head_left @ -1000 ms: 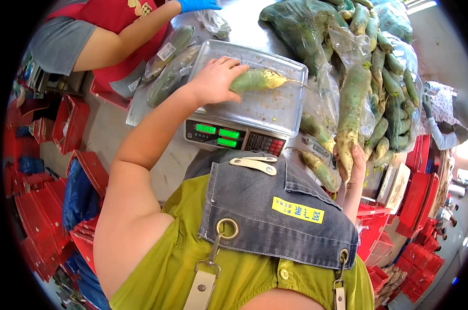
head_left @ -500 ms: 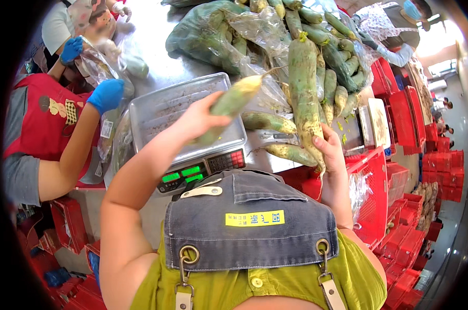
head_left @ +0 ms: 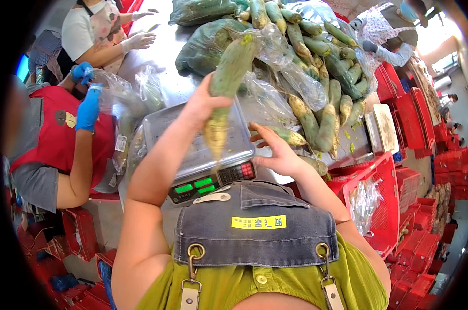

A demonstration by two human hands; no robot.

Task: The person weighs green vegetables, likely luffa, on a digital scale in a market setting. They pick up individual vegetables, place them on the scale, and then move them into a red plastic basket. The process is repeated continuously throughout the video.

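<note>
My left hand (head_left: 209, 101) is wrapped round a large green radish (head_left: 228, 72), held above the weighing scale (head_left: 192, 147). Its leafy end points up and away, and its pale, tapering root tip hangs toward me. To the right of the scale pan, my right hand (head_left: 276, 150) has its thumb and fingers apart with nothing in them. Just beyond its fingers lies another radish (head_left: 290, 137) on the table. More radishes (head_left: 326, 128) are heaped at the right, some spilling from clear and green plastic bags (head_left: 309, 85).
Red crates (head_left: 371, 206) are stacked at the right and lower left. At the left, a co-worker's blue-gloved hand (head_left: 89, 108) handles clear bags (head_left: 123, 98). Another person with pale gloves (head_left: 138, 41) stands beyond. A third person (head_left: 389, 31) is at the far right.
My right hand has let go of the long radish and moved left toward the scale. The radish in my left hand now points root tip down, where the earlier one pointed tip up.
</note>
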